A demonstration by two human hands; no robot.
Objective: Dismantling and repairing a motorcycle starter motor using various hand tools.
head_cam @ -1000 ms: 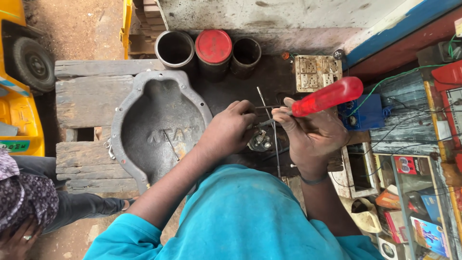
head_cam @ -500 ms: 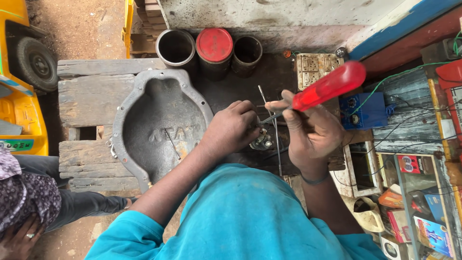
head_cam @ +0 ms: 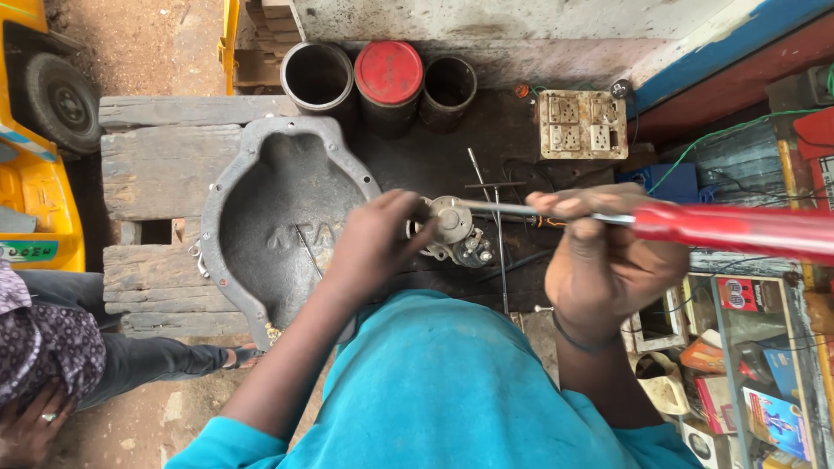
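Now screwdriver [head_cam: 695,227] against metal part [head_cam: 452,227].

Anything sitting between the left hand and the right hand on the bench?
Head view: a small round metal part lies between left hand and right hand; the red-handled screwdriver shaft reaches onto it.

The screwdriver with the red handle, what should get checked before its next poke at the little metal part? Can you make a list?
1. Right hand grips the screwdriver: ok, fingers wrap the shaft near the red handle.
2. Tip reaches the small metal part: ok, the shaft ends at its round top.
3. Left hand steadies the part: ok, it is pressed against its side.
4. Tip seated in a slot: cannot tell, too small.
5. Left fingers away from the tip: not ok, they sit right beside it.
6. Part resting flat on the wooden bench: cannot tell, the hand hides its base.
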